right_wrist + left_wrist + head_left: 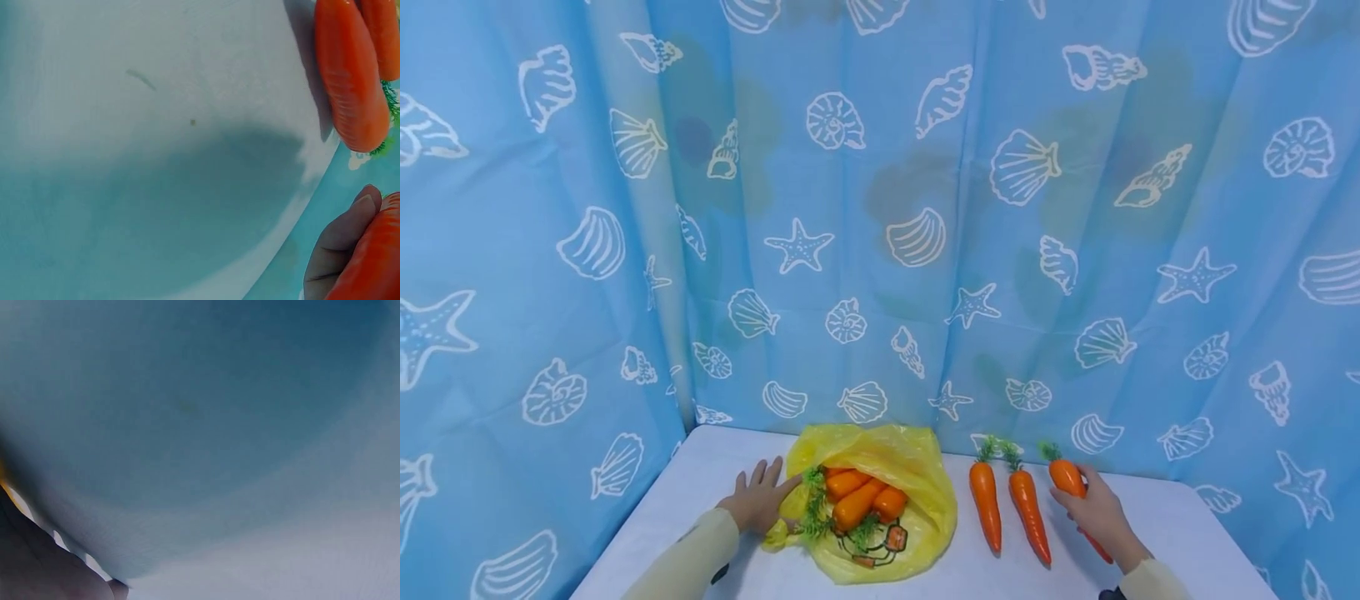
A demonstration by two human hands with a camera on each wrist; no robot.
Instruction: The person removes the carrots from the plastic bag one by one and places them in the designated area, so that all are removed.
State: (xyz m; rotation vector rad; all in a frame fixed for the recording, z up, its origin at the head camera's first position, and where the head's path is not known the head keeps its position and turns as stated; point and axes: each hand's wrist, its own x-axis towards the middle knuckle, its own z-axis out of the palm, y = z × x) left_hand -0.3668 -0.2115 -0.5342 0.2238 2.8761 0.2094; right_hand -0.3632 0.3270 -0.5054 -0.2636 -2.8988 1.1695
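A yellow plastic bag (928,500) lies on the table with its mouth gaping to the left. Several orange carrots (856,507) with green leafy tops (815,504) show inside. My left hand (758,498) is at the bag's left edge, fingers spread, thumb over the yellow plastic. In the left wrist view only part of that hand (47,562) appears at the lower left corner. At the right, my right hand (1103,515) grips a carrot (1066,477) round its thick body, its tip pointing toward me. The right wrist view shows the thumb along this carrot (375,256).
Left of the held carrot, two more carrots, one (985,504) and another (1028,512), lie side by side on the white table (951,575). A blue curtain (880,367) with white shell prints hangs behind the table and along its left side.
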